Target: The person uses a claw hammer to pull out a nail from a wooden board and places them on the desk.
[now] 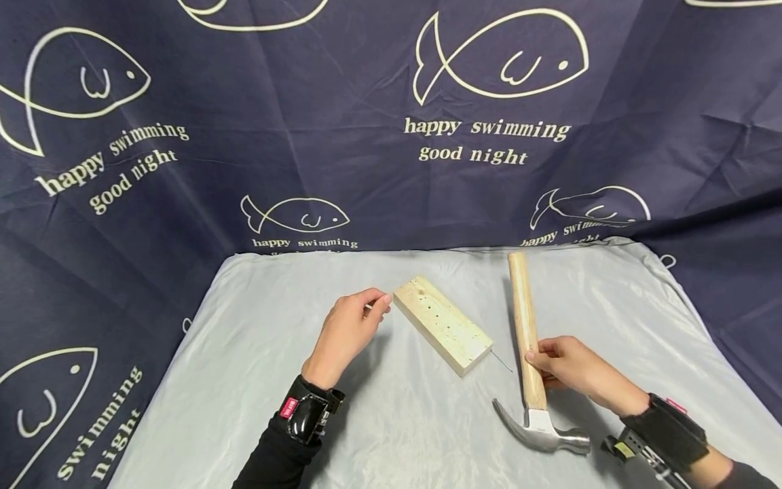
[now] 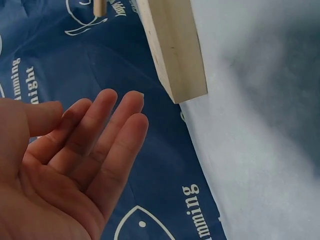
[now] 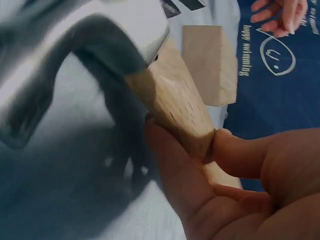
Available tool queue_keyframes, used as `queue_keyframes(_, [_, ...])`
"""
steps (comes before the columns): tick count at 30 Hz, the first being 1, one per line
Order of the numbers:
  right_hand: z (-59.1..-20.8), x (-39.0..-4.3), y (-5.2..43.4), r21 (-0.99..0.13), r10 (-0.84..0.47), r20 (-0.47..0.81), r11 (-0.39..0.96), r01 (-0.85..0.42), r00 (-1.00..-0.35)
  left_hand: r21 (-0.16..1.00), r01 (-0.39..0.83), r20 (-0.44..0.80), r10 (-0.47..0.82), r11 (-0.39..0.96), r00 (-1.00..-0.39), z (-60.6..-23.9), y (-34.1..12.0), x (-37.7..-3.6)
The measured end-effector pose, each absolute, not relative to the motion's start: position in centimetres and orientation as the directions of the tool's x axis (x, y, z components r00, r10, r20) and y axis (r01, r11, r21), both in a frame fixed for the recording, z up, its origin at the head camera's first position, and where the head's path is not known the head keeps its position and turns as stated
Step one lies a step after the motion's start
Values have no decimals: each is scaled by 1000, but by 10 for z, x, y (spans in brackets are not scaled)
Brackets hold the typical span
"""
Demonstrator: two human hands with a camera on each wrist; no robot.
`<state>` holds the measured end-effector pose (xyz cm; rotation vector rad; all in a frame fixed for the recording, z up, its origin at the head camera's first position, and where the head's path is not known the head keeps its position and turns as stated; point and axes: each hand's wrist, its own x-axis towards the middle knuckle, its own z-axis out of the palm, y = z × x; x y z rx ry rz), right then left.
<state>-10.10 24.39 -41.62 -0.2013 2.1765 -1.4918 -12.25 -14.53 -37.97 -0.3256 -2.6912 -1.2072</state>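
Two hands are on the pale cloth [image 1: 256, 407] in front of you, and only one grips anything. Your right hand [image 1: 571, 370] has its thumb and fingers wrapped round the wooden handle of the hammer [image 1: 529, 353], low down near the steel head; the right wrist view shows the thumb pressed against the handle just under the head. The hammer lies along the cloth, head toward you with its claw pointing left, handle running away toward the backdrop.

Your left hand [image 1: 348, 333] is relaxed, fingers straight and loosely together, as the left wrist view shows, with nothing between them. Its fingertips sit just beside the far end of the wood block [image 1: 442, 324], close to it; I cannot tell whether they touch.

The block lies flat and at a slant between your hands, with a row of small holes along its top face. A thin nail [image 1: 502, 362] rests on the cloth just off the block's near corner, between block and hammer handle.

By my reading, little is done: no nail stands in the block and the hammer is not lifted. Picking up and setting the nail, then driving it, all seems left.
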Motion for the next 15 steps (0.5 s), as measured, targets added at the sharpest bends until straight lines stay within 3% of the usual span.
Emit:
queue_keyframes(9, [-416,-102,234,-794,-344,-281,608,15,-896,803,228,148,185,551,-971,-381,-150,-121])
queue_keyframes(15, [-406,-108,233,-773,-318,-255,634,-5,-913,865,189,88,230,465,-969,-381,-150,-119])
